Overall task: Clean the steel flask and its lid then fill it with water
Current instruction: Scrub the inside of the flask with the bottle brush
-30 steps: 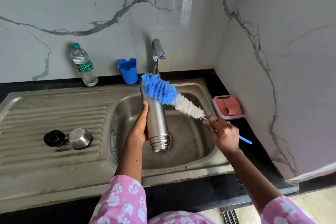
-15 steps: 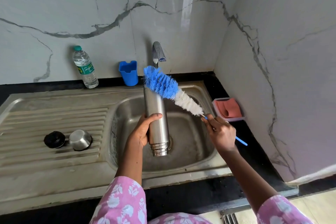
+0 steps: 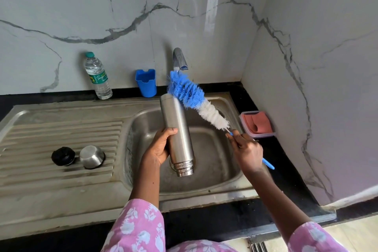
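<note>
My left hand (image 3: 160,147) grips the steel flask (image 3: 178,131) around its middle, holding it upside down over the sink basin (image 3: 216,172), mouth end pointing down. My right hand (image 3: 246,150) holds the blue handle of a bottle brush (image 3: 195,99); its blue and white bristles lie against the flask's upper end. On the draining board (image 3: 61,127) to the left sit the black stopper (image 3: 63,156) and the steel cap (image 3: 92,156).
A tap (image 3: 179,59) stands behind the basin with no water running. Against the wall are a plastic water bottle (image 3: 97,76) and a blue cup (image 3: 146,82). A pink soap box (image 3: 257,124) sits on the black counter at right.
The brush head has lifted slightly along the flask's upper end. My left hand's fingers have wrapped further round the flask, which tilts a little more.
</note>
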